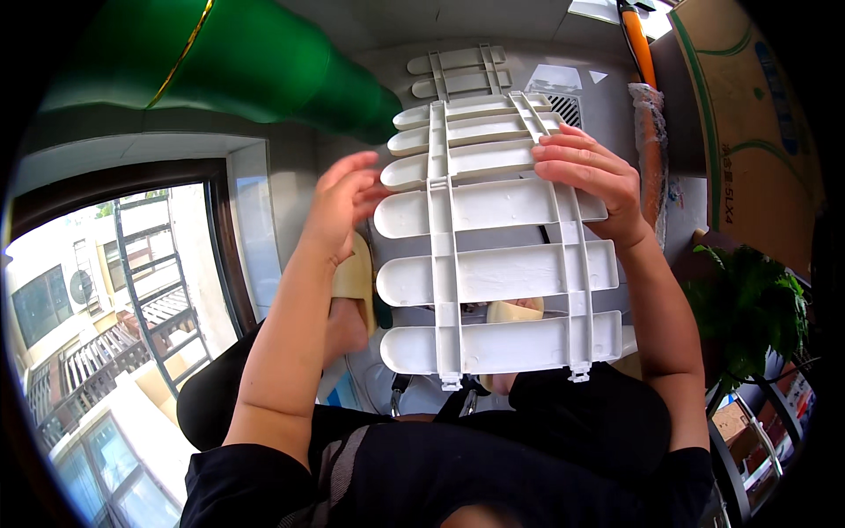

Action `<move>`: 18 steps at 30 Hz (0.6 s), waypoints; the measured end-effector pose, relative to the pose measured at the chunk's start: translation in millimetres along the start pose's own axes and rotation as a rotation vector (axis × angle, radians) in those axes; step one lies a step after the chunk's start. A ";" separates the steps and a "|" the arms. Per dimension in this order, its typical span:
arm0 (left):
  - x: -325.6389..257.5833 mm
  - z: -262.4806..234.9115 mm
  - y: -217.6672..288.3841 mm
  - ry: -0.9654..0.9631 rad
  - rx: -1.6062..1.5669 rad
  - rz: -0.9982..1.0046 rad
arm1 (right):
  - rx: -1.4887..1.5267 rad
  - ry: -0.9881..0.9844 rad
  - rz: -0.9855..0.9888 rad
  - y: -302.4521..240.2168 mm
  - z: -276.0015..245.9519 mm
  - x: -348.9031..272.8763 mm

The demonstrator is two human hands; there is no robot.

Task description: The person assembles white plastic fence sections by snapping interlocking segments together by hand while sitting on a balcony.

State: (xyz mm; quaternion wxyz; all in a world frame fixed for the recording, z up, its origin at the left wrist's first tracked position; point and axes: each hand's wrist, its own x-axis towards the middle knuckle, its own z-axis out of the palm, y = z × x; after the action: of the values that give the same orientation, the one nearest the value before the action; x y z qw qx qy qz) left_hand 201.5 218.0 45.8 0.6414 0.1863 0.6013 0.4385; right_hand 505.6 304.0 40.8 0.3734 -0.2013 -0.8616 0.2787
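A white plastic picket fence panel, with rounded picket ends and two long rails, is held up over my lap and feet. My right hand is closed on its right side, fingers lying over a picket beside the right rail. By the panel's left picket ends is my left hand, its fingers loosely bent and apart. The fingertips are close to the edge, and I cannot tell if they touch. Beyond the panel's far end shows another short stretch of white pickets; whether it joins the panel is unclear.
A large green cylinder-like object juts in at upper left, above a window. On the right are an orange-handled tool, a cardboard box and a leafy plant. A floor drain grate lies ahead.
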 end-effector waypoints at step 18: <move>39.9 79.4 49.5 -0.062 0.190 0.779 | 0.467 0.201 0.621 11.1 -38.3 61.2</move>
State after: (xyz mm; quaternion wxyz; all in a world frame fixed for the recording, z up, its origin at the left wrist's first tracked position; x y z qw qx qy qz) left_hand 254.6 299.4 75.9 0.4249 0.4721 0.5037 0.5855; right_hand 497.0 359.0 88.0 0.3897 -0.3881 -0.6324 0.5455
